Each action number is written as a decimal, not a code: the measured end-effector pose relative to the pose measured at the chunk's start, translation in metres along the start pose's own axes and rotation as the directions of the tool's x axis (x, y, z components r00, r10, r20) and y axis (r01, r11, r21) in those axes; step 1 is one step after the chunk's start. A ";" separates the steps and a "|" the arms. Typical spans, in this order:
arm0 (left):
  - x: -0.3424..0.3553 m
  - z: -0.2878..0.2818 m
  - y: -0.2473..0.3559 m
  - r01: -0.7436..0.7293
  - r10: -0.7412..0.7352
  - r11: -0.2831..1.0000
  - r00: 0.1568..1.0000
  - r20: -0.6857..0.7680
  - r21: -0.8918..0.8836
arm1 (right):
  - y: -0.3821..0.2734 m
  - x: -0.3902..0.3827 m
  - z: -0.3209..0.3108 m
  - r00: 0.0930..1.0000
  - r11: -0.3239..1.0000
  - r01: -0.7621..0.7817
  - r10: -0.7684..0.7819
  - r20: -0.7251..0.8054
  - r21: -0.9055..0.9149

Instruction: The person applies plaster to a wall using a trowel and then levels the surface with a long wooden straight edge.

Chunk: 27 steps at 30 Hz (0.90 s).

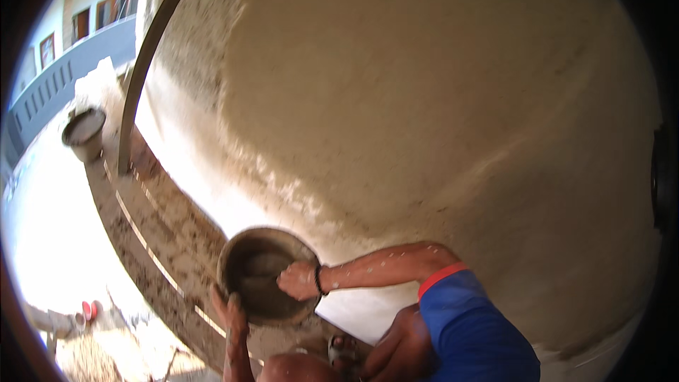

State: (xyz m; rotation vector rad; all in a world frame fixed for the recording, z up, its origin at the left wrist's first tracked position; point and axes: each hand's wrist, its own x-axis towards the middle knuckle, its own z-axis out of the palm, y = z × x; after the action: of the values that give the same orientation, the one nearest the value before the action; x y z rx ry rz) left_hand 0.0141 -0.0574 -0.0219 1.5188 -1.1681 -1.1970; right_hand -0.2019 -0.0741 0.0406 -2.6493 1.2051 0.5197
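A round mortar-stained bucket (247, 262) with wet grey mix inside sits low beside the plastered wall (417, 85). My left hand (230, 311) grips its left rim, thumb and fingers on the edge. My right hand (297, 279), with a dark band at the wrist and pale spatters along the forearm, reaches into the bucket. Its fingers are curled down at the mix; whatever they may hold is hidden. My knees and a sandalled foot (339, 350) show at the lower edge.
A long curved-looking dark post (140, 71) stands along the wall's left side. A second bucket (88, 145) rests farther back on the muddy strip (155, 209). Small red items (90, 311) lie on sunlit ground at lower left. A railing (46, 88) and building are beyond.
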 end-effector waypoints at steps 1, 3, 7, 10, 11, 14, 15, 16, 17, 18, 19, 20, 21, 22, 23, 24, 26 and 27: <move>0.001 -0.001 -0.001 -0.005 0.004 0.996 1.000 0.019 0.084 | -0.006 -0.004 0.000 0.997 0.999 0.041 -0.041 0.069 0.003; 0.000 -0.002 0.000 0.019 -0.020 0.999 1.000 0.012 0.040 | -0.012 -0.017 -0.013 0.983 0.987 0.141 -0.149 0.109 0.070; 0.011 -0.010 0.008 -0.065 0.098 0.976 0.984 0.151 -0.208 | 0.006 -0.037 -0.079 0.952 0.989 0.144 -0.146 0.268 0.024; 0.025 -0.015 0.018 0.053 -0.040 0.995 0.989 0.144 -0.088 | 0.028 -0.030 -0.110 0.960 0.999 0.031 -0.018 0.281 -0.043; 0.029 -0.016 0.022 0.033 -0.017 0.992 0.991 0.134 -0.123 | 0.034 -0.022 -0.111 0.982 0.998 -0.024 0.034 0.187 -0.052; 0.036 -0.016 0.029 -0.084 0.068 0.955 0.995 0.067 0.283 | 0.036 0.007 -0.092 0.990 0.986 -0.120 0.128 0.063 -0.113; 0.035 -0.013 0.031 -0.060 0.033 0.954 0.995 0.097 0.292 | 0.033 0.016 -0.083 0.974 0.966 -0.176 0.199 0.110 -0.190; 0.032 -0.010 0.032 -0.099 0.083 0.948 0.994 0.065 0.303 | 0.030 0.020 -0.075 0.955 0.970 -0.168 0.204 0.213 -0.178; 0.028 -0.007 0.034 -0.136 0.132 0.938 0.991 0.033 0.318 | 0.028 0.020 -0.070 0.964 0.968 -0.176 0.206 0.169 -0.178; 0.024 -0.005 0.035 -0.129 0.124 0.936 0.992 0.037 0.329 | 0.026 0.018 -0.066 0.947 0.971 -0.156 0.198 0.252 -0.179; 0.020 -0.003 0.037 -0.120 0.128 0.940 0.992 -0.005 0.319 | 0.025 0.014 -0.064 0.926 0.971 -0.142 0.198 0.321 -0.191; 0.016 0.000 0.040 -0.111 0.134 0.943 0.990 -0.053 0.315 | 0.023 0.010 -0.064 0.900 0.975 -0.109 0.179 0.398 -0.192; 0.013 0.003 0.042 -0.119 0.139 0.942 0.989 -0.043 0.313 | 0.022 0.005 -0.066 0.896 0.983 -0.090 0.149 0.418 -0.158; 0.008 0.006 0.045 -0.082 0.094 0.945 0.995 -0.022 0.315 | 0.020 0.001 -0.068 0.869 0.993 0.012 0.047 0.493 -0.115; 0.004 0.009 0.048 -0.062 0.067 0.949 0.998 -0.005 0.309 | 0.019 -0.001 -0.070 0.794 0.990 0.114 -0.041 0.606 -0.083; 0.003 0.011 0.051 -0.090 0.102 0.965 0.994 -0.037 0.246 | 0.017 -0.002 -0.072 0.779 0.998 0.048 -0.056 0.624 0.029; 0.000 0.013 0.055 -0.090 0.106 0.973 0.992 -0.065 0.212 | 0.013 -0.002 -0.074 0.743 0.988 -0.089 -0.017 0.669 0.124; -0.001 0.013 0.056 -0.090 0.106 0.979 0.991 -0.080 0.184 | 0.012 -0.002 -0.074 0.704 0.942 -0.227 -0.018 0.710 0.249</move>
State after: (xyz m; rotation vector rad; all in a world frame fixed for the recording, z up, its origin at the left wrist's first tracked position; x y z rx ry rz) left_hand -0.0080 -0.0687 0.0298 1.6114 -1.3035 -0.9694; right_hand -0.1944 -0.1033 0.1094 -1.8108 1.0590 1.1234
